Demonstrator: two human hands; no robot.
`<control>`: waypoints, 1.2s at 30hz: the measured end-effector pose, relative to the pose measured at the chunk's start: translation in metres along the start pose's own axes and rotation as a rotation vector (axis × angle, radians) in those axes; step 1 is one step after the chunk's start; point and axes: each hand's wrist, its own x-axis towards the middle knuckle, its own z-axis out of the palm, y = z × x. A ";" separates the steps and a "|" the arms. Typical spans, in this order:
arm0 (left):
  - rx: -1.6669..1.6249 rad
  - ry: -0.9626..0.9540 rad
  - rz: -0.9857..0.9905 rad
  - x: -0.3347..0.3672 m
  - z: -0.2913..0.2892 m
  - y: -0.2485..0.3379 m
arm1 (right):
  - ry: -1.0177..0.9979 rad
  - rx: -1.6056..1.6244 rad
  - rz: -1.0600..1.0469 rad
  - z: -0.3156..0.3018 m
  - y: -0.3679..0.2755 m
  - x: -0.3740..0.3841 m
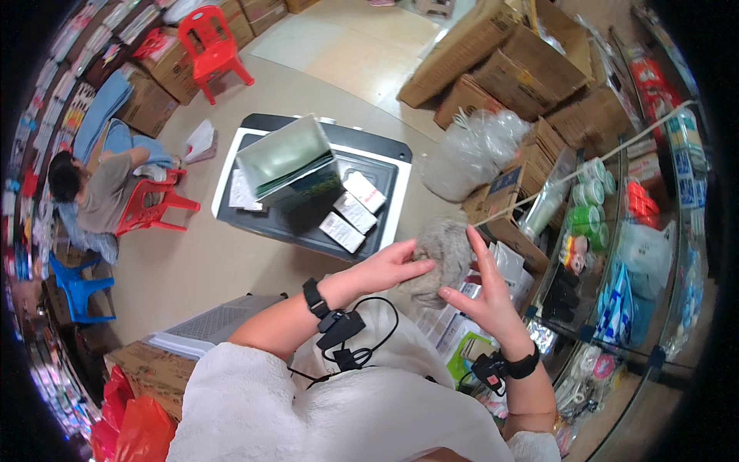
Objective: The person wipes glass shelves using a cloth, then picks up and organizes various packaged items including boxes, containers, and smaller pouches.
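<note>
Shop floor all round, tan and worn, with stock stacked along the walls and a glass counter (616, 323) running down the right side, its shelves full of tape rolls and small packets. Up at centre sits a dark tray (385, 165) with a white rim, and on it an open grey-green box (292, 162) tipped on its side, plus three small white cartons (350, 212) lined up next to it. Cardboard boxes (508, 69) pile up at top right, a bulging clear plastic bag (473, 150) resting against them.

Now the hands. Both are raised in front of the chest, and between them is a bundle of grey, fuzzy cloth (443, 254). Left hand (385, 269) comes in from the lower left, fingers held straight and close together, tips pressed against the cloth's left side. Right hand (489, 296) stands edge-on just right of it, palm facing left, fingers stretched and slightly spread, the forefinger pointing up along the cloth's right edge. Neither hand is clenched around it; the cloth is held up between fingertips and palm. Each wrist wears a black band with a small black device, a cable looping from the left one.

Over on the left, another person (96, 192) sits on a red stool, bent over goods. A red chair (212, 50) stands empty at the top. White packets (446, 323) lie under the right wrist.
</note>
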 end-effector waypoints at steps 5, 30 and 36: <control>0.022 -0.100 0.029 -0.046 -0.016 0.009 | -0.049 0.154 -0.155 0.036 0.026 0.041; 0.142 0.482 0.120 -0.132 -0.081 0.007 | 0.143 -0.139 -0.325 0.072 0.058 0.181; 0.222 0.311 0.015 -0.098 -0.084 0.016 | 0.164 0.047 -0.038 0.075 0.087 0.100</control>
